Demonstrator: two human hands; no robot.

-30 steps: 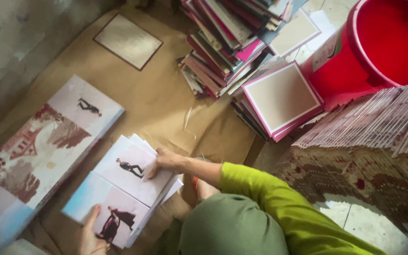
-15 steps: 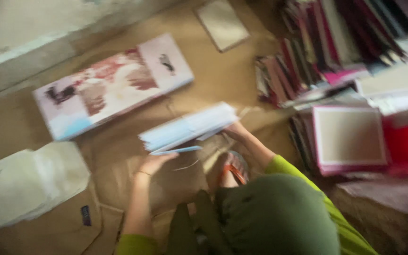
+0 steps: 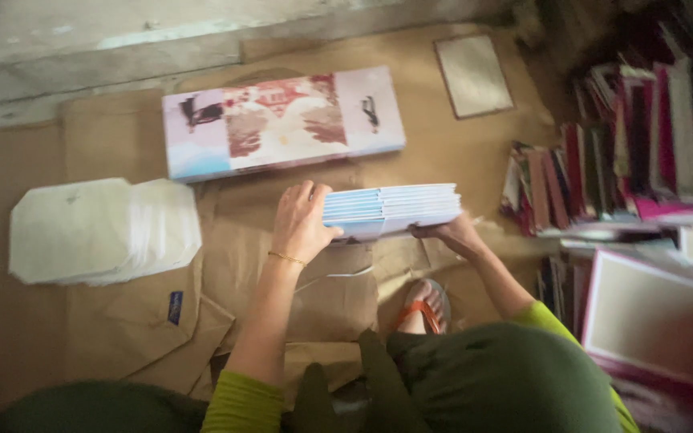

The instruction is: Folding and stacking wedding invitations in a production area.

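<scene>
Both hands on a stack of thin light-blue booklets, held edge-on just above the brown paper covering the floor. Left hand clamps the stack's left end, fingers curled over the top. Right hand grips the right end from below, fingers mostly hidden under it. Long printed sheet lies flat just beyond the stack. Pile of white sheets well to the left. Piled books and a pink-edged board to the right. Sandalled foot below the stack
</scene>
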